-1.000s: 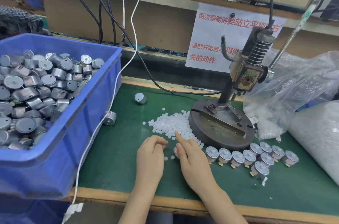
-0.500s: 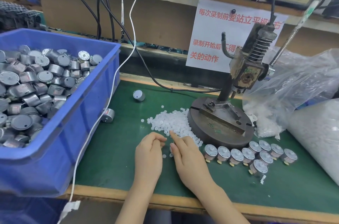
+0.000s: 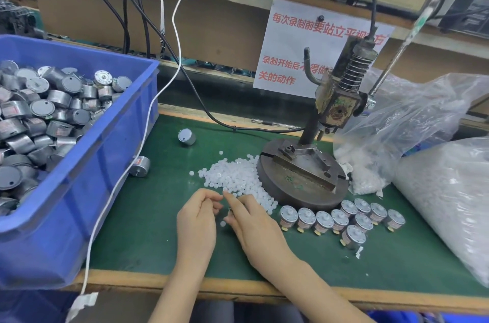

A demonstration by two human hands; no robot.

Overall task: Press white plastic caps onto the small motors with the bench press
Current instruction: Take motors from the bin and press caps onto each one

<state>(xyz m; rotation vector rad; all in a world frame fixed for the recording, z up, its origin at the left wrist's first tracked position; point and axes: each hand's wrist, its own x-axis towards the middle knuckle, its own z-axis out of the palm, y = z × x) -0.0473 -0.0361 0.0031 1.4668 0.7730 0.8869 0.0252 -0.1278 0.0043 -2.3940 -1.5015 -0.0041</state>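
A pile of small white plastic caps lies on the green mat, left of the bench press and its round steel base. At the pile's near edge my left hand has curled fingers, with thumb and fingertips pinched together as on a cap. Close beside it, my right hand curls over a small motor; only a metal edge of it shows, and the forefinger points into the pile. Several silver motors stand in rows in front of the base. The press fixture holds nothing.
A blue bin full of motors fills the left side. Two loose motors lie near it, and a white cord runs down over its corner. Clear bags of caps sit at the right. The press lever slants up to the right.
Both hands have edged up toward the cap pile and drawn closer together. The motor under the right hand is now more hidden. Press and standing motors are unchanged.
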